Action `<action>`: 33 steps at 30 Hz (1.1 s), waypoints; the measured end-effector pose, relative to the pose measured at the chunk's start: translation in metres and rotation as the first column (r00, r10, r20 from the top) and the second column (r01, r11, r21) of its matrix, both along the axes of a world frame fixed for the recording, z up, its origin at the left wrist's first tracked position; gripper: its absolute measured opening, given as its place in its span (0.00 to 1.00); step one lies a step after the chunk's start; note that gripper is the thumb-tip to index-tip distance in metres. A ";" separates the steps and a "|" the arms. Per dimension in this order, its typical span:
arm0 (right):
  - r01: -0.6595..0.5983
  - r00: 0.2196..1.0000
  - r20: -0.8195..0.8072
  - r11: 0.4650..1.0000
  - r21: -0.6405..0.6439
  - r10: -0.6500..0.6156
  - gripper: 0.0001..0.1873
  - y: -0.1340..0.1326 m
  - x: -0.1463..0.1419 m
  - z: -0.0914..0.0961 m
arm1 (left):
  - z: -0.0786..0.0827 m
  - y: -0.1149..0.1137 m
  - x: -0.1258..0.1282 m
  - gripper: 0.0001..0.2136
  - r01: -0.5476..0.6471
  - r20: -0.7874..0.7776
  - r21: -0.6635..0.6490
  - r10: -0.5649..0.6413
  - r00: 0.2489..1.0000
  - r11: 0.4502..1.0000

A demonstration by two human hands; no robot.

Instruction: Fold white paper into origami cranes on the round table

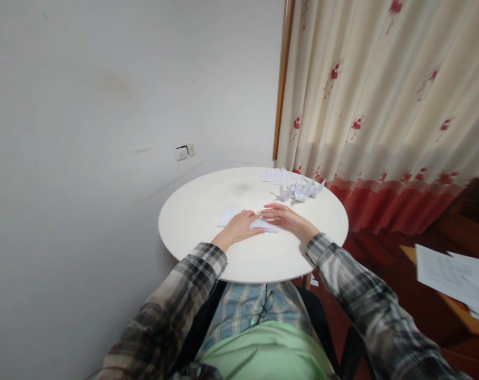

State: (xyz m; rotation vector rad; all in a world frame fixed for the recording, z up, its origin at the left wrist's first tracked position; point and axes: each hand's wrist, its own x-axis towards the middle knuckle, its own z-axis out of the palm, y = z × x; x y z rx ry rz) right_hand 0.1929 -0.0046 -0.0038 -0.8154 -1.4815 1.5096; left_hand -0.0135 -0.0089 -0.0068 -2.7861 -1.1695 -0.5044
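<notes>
The fingers of the left hand point(238, 227) lie flat across a folded paper point(227, 215), holding nothing in a grip, the thumb stretched toward the right. The fingers of the right hand point(284, 217) are spread and slightly bent, tips just beside the left ones; whether they touch the paper, I cannot tell. The paper is at the centre of the frame, on the white round surface point(191, 221); it shows on both sides of the left hand. Above the right hand stands a cluster of folded shapes point(301, 190), with a flat sheet point(270, 176) just behind. A socket point(181, 153) sits on the wall point(84, 132) left of centre. The curtain point(366, 95) fills the upper right; written pages point(445, 277) lie lower right.
</notes>
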 end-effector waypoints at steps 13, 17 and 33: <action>0.179 0.982 0.040 0.981 0.082 -0.182 0.13 0.016 0.002 -0.014 | 0.001 -0.006 0.008 0.13 -0.001 0.045 0.077 -0.003 0.999 0.997; 0.206 0.972 0.065 0.954 0.216 -0.225 0.11 0.026 0.004 -0.022 | 0.003 -0.006 0.008 0.12 -0.011 0.064 0.144 0.002 0.998 0.989; -0.097 0.928 0.352 0.837 0.539 -0.119 0.15 0.012 -0.004 -0.016 | 0.003 -0.007 0.005 0.13 -0.088 0.249 0.090 0.063 0.966 0.992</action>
